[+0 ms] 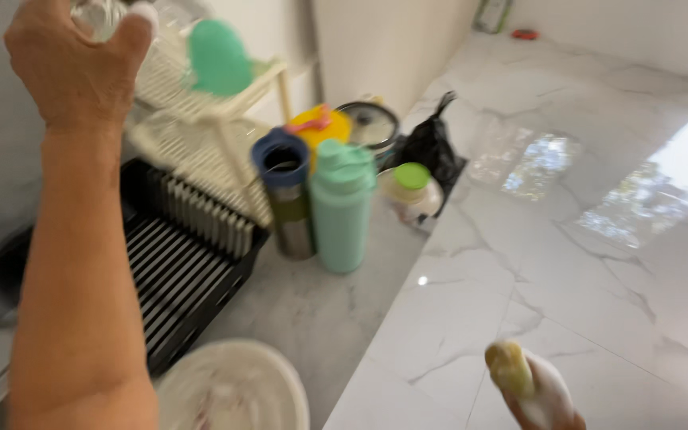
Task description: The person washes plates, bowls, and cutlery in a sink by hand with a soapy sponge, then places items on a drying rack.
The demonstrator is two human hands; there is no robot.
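A clear glass [101, 14] sits in your left hand [73, 68], raised high at the upper left, up against the top tier of the cream dish rack [201, 119]. Your fingers curl around it with the thumb pressed to its side, so the grip is closed on the glass; most of the glass is cut off by the top edge and blurred, so you cannot tell whether it is upright or tilted. Your forearm runs down the left side from that hand to the bottom edge.

Your right hand [547, 398] shows only at the bottom right, covered in white foam and pinching a yellow sponge [510, 368] that sticks up out of the fingers. It hangs over the white marble floor [567, 239], well apart from the rack.

A green rounded thing [218, 56] lies on the rack's upper tier, just beside the glass. Below the rack a black slatted drain tray [193, 263] rests on the grey marble counter [320, 310]. On the counter, to the right of the rack, stand a steel tumbler with a dark blue rim [284, 199] and a mint-green bottle [341, 207], touching or nearly so. Behind them are a yellow container [322, 126], a pot with a glass lid [369, 123], a jar with a green lid [412, 191] and a black plastic bag [431, 147]. A white bowl [232, 386] sits near your left elbow at the bottom edge.
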